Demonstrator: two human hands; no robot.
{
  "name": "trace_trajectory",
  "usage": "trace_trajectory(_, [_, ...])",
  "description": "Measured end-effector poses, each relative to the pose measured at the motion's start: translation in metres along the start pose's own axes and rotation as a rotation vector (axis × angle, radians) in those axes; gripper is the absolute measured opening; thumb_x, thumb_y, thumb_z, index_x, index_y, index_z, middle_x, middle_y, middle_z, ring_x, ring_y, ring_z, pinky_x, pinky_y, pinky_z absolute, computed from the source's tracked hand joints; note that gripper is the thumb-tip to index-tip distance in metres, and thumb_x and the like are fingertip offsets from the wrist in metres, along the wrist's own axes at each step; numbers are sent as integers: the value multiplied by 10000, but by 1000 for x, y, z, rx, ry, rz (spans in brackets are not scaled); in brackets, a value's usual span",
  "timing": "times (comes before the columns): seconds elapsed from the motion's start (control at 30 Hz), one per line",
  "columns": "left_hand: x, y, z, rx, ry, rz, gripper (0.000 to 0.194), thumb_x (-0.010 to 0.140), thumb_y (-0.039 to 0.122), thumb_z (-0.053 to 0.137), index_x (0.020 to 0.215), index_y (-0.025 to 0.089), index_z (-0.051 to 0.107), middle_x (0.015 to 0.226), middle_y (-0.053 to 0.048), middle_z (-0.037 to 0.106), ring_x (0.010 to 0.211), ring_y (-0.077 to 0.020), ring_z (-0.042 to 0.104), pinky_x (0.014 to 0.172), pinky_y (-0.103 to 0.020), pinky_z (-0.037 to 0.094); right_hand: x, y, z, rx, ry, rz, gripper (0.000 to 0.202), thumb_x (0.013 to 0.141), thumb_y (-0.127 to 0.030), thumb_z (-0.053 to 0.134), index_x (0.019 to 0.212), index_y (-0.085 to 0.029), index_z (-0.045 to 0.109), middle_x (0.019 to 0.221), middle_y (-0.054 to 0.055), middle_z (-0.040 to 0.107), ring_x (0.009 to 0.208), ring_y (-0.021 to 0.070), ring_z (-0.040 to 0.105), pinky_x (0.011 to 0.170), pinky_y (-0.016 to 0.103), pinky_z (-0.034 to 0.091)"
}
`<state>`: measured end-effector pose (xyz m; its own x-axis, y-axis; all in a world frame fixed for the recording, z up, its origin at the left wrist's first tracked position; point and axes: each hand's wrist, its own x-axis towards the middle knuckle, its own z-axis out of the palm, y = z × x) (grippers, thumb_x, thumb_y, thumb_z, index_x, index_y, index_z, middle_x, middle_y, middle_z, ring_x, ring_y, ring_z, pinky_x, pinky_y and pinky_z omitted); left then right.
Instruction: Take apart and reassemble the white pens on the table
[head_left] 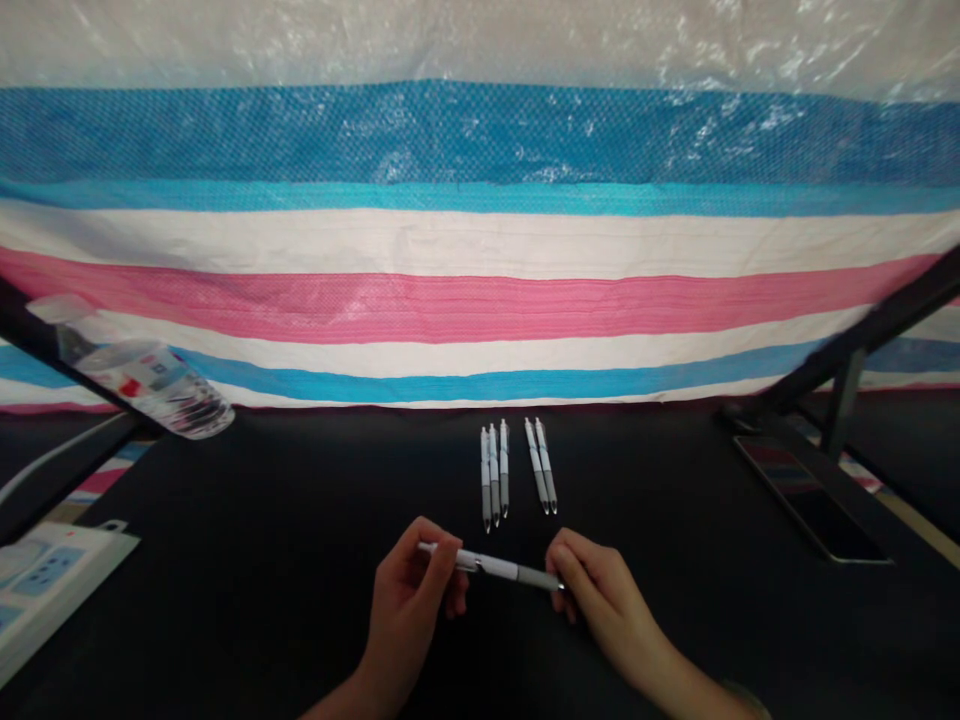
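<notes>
A white pen with a grey grip (499,567) is held level between my two hands above the black table. My left hand (420,590) pinches its clicker end between thumb and fingers. At the tip end, my right hand (592,585) has its fingers closed on the pen's point. Beyond my hands lie similar pens in two groups: three side by side (494,475), and two more (541,465) just to their right, tips toward me.
A clear plastic bottle (165,390) leans at the left edge. Below it is a white power strip (52,585). A dark phone (814,500) lies at the right beside a black metal bar (847,400). Striped plastic sheeting (480,305) hangs behind the table (300,480).
</notes>
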<state>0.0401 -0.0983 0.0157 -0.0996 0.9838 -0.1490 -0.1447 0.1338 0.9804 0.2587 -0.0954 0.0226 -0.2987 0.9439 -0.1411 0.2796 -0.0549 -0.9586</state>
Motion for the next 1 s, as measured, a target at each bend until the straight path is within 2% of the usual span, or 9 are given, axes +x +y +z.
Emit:
trace_trajectory(0.1, [2,1,-1,4,34,14,360,849,518,678,751,177,616,529,28,599,437,-105,532,420,-191,407,-1,-4,0,-45,-62,-53,417,1015,-537,399,836,-200,568,669,-15,537,582,127,482,542,240,339])
trace_trajectory(0.23, [3,2,-1,-13,32,2,360,846,521,679,760,177,617,532,29,594,438,-104,521,417,-191,394,-2,-4,0,-217,-47,-143,436,1014,-517,397,743,-202,527,655,-24,471,604,130,455,569,256,311])
trace_trajectory(0.4, [4,5,2,-21,-15,3,347,828,511,707,788,175,630,551,34,582,462,-99,515,445,-193,391,-2,1,0,-222,-41,-64,513,995,-587,368,668,-204,467,593,-37,411,547,120,402,521,254,272])
trace_trajectory(0.5, [7,6,4,-57,-39,-7,318,816,477,734,798,178,627,566,40,570,490,-98,504,473,-195,398,-2,-1,2,-238,-57,-77,505,997,-573,374,661,-205,454,599,-37,407,552,118,397,522,251,272])
trace_trajectory(0.67, [12,1,5,-121,-100,-22,261,765,371,813,897,178,698,797,-13,667,706,-134,595,658,-228,489,-4,-7,9,-277,-168,-73,371,988,-454,468,733,-192,532,635,-36,469,569,113,431,532,235,289])
trace_trajectory(0.83, [15,-2,4,-243,-202,-50,219,823,349,776,951,183,712,904,-57,718,937,-220,680,891,-324,500,-5,-12,9,-320,-208,-86,334,998,-409,444,805,-182,593,700,-13,547,628,128,505,582,237,331])
trace_trajectory(0.9, [17,-3,3,-298,-202,-53,250,821,351,780,999,191,708,914,-51,708,938,-231,690,902,-347,505,-5,-14,8,-317,-205,-76,335,1000,-424,433,850,-184,614,708,-11,557,635,134,516,588,240,340])
trace_trajectory(1.0, [19,-2,3,-310,-172,-65,352,831,346,770,1138,202,677,916,-38,681,843,-195,686,821,-325,533,-4,-16,7,-293,-219,-50,327,1002,-432,426,991,-187,642,691,-19,563,621,138,531,589,245,349])
